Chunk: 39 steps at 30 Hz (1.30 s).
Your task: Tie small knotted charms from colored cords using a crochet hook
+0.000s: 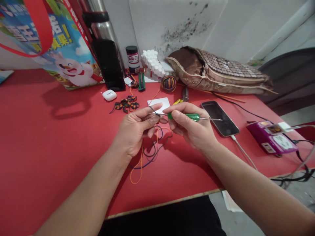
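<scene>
My right hand (190,126) is closed round the green handle of a crochet hook (194,117), which has a thin metal shaft at each end. One shaft points left to the fingertips of my left hand (136,129). That hand pinches a small dark piece of yarn (157,113) at the shaft; its exact loops are too small to tell. Loose orange, blue and dark strands of yarn (155,152) hang below onto the red table. A multicoloured yarn ball (168,84) lies behind my hands, and a finished-looking knotted yarn piece (126,104) rests to the left.
A white card (159,104) lies just behind my fingers. To the right are a phone (220,118) on a cable and a purple power box (272,137). Behind stand a propped black phone (110,65), a metal flask (104,31), a jar (133,59) and a brown cushion (219,70).
</scene>
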{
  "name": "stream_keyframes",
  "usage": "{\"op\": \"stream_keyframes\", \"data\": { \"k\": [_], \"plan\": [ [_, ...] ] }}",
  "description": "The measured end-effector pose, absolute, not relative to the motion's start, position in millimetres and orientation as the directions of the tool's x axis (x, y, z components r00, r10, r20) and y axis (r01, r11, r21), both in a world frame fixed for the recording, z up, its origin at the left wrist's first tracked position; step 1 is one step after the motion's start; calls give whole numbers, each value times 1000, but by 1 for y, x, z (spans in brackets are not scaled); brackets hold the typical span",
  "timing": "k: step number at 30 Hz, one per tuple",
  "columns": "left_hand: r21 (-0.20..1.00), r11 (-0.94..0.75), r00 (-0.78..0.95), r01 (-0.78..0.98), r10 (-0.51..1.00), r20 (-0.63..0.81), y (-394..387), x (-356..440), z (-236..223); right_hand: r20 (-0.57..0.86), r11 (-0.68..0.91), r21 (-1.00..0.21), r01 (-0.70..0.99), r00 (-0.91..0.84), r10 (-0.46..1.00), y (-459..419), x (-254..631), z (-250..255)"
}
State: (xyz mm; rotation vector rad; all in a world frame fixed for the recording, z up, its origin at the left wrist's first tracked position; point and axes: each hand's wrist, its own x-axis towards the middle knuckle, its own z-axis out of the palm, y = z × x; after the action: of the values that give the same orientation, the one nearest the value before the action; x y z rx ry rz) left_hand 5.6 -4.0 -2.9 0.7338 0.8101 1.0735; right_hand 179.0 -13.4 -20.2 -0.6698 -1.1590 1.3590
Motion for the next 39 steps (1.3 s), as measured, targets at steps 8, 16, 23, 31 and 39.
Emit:
{"op": "stream_keyframes", "data": {
  "k": [8,16,23,31,39],
  "plan": [
    [768,363,317,-528,923,-219,-6,8,1,216,183,-917,-354,-56,975,-13,174,-20],
    [786,325,243,-526,943,-228,-7,10,-6,211,176,-923,-342,-69,975,-13,175,-18],
    [872,175,87,-456,985,-152,-11,20,-5,315,304,-932,-198,-27,949,-15,174,-17],
    [914,126,46,-386,992,-118,-15,22,-6,518,515,-844,151,-24,855,-22,171,-23],
    [891,189,78,-412,982,-173,-11,17,5,631,619,-731,289,-58,773,-30,164,-31]
  ]
}}
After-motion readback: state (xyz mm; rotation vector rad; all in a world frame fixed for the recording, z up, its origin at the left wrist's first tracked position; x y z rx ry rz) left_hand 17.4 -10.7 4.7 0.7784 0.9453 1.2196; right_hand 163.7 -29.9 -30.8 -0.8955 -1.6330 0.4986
